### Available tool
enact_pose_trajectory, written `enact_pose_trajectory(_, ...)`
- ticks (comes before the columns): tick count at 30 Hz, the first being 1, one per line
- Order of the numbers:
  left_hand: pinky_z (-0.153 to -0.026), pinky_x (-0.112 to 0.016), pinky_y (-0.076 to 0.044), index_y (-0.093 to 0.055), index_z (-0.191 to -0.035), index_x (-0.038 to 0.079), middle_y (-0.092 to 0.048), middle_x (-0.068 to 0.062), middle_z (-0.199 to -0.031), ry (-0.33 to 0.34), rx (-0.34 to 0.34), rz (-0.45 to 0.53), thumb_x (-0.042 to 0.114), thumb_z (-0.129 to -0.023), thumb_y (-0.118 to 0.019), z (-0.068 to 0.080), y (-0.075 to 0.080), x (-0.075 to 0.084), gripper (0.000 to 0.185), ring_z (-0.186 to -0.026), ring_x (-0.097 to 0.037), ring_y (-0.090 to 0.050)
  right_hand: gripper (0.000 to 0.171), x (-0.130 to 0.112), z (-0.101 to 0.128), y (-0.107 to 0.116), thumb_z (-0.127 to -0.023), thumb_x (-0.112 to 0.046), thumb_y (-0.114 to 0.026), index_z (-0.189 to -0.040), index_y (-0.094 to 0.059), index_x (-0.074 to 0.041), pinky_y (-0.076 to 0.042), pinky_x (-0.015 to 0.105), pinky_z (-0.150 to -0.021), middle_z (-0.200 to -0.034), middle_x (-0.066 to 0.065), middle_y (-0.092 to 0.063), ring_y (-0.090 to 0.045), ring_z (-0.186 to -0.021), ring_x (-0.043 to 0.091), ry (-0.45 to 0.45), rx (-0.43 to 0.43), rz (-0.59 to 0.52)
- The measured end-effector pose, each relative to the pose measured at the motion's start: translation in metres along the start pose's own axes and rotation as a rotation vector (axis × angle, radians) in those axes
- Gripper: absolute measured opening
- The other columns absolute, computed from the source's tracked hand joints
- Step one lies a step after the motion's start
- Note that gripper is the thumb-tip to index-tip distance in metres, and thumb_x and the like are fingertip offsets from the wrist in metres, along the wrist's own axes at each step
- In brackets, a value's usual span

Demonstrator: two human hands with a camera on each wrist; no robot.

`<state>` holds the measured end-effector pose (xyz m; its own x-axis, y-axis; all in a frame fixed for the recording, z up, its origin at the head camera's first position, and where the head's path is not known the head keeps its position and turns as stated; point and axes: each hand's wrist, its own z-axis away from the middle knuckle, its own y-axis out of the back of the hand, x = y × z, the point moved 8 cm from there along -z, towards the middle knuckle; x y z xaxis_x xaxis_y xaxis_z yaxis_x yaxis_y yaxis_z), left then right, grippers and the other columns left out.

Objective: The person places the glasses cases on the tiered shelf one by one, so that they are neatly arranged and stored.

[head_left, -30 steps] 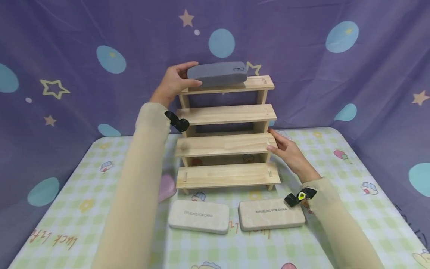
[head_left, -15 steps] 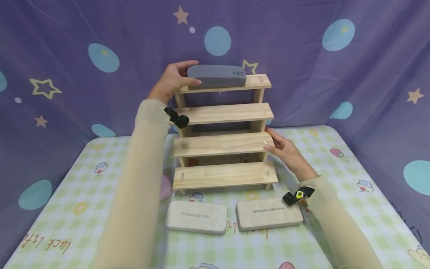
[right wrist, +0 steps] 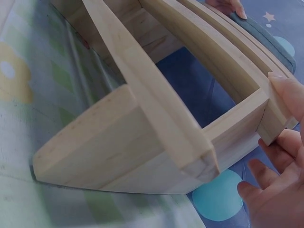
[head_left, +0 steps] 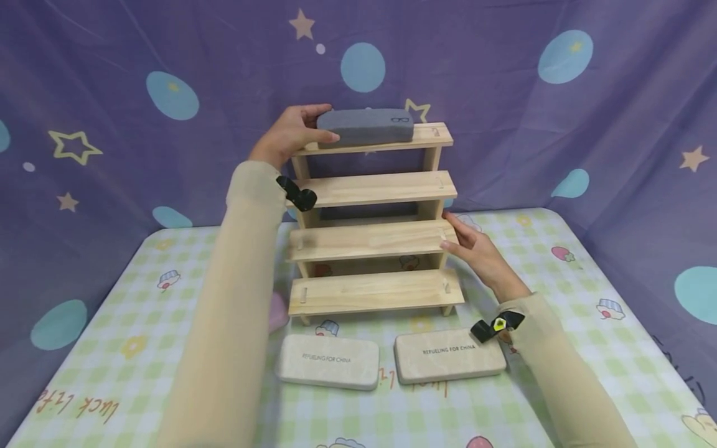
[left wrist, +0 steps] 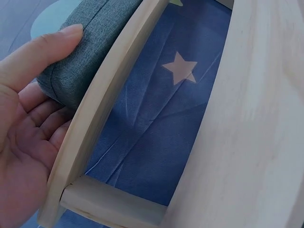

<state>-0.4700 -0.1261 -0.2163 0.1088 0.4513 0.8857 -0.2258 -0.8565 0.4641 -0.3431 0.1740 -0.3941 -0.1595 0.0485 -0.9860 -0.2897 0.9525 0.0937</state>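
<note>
Left grip [head_left: 288,134] holds grey case [head_left: 366,126], lengthwise along top shelf [head_left: 431,137].

The left sleeve [head_left: 224,311] is covering the desk [head_left: 112,348] beneath it and hiding most of a pink shape [head_left: 277,311] beside the wooden rack [head_left: 375,239]. The left hand [head_left: 288,134] is hiding the near end of the grey case [head_left: 366,126]; in the left wrist view the case [left wrist: 90,42] is running off the top edge and the hand [left wrist: 28,128] is being cut by the left edge. In the right wrist view the right hand [right wrist: 280,190] is running off the right and bottom edges. The lettering on the two beige cases [head_left: 328,361] [head_left: 450,356] is showing too small to read surely.
</note>
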Motion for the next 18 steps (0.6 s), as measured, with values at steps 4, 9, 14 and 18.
enact_pose_trajectory(4, -0.1, -0.031, -0.04, -0.035, -0.146, 0.023, -0.048, -0.002, -0.141, -0.003, -0.022, 0.016, 0.014, -0.079, -0.076, -0.0009, -0.0031, 0.0007, 0.079, -0.122, -0.016, -0.048, 0.068, 0.0012, -0.0002, 0.0008, -0.094, -0.009, -0.057, -0.15, -0.019, -0.006, -0.014, 0.031, -0.114, -0.157, 0.009, -0.014, -0.009, -0.144, 0.02, -0.002, 0.005, 0.005)
enact_pose_trajectory(9, -0.101, -0.03, -0.039, -0.03, -0.148, 0.022, -0.043, -0.002, -0.145, -0.017, -0.049, 0.004, 0.015, -0.082, -0.073, -0.0009, -0.0052, 0.0027, 0.079, -0.125, -0.014, -0.046, 0.068, 0.0029, -0.0011, 0.0012, -0.094, -0.009, -0.057, -0.15, -0.019, -0.006, -0.013, 0.031, -0.114, -0.157, 0.008, -0.014, -0.01, -0.144, 0.019, 0.001, 0.008, -0.008)
enact_pose_trajectory(14, -0.102, -0.03, -0.038, -0.029, -0.149, 0.021, -0.039, -0.003, -0.147, -0.022, -0.053, 0.015, 0.013, -0.084, -0.071, -0.0006, -0.0046, 0.0029, 0.078, -0.129, -0.015, -0.044, 0.069, 0.0042, -0.001, 0.0001, -0.094, -0.01, -0.058, -0.15, -0.019, -0.007, -0.016, 0.032, -0.113, -0.157, 0.007, -0.014, -0.013, -0.143, 0.02, -0.011, 0.003, -0.011)
enact_pose_trajectory(18, -0.101, -0.03, -0.039, -0.033, -0.147, 0.022, -0.042, -0.002, -0.146, -0.017, -0.039, 0.042, 0.012, -0.082, -0.073, -0.0003, -0.0034, 0.0019, 0.077, -0.127, -0.015, -0.045, 0.069, 0.0049, -0.0008, 0.0007, -0.094, -0.01, -0.057, -0.15, -0.018, -0.008, -0.019, 0.032, -0.113, -0.157, 0.008, -0.014, -0.016, -0.143, 0.021, -0.021, 0.003, -0.012)
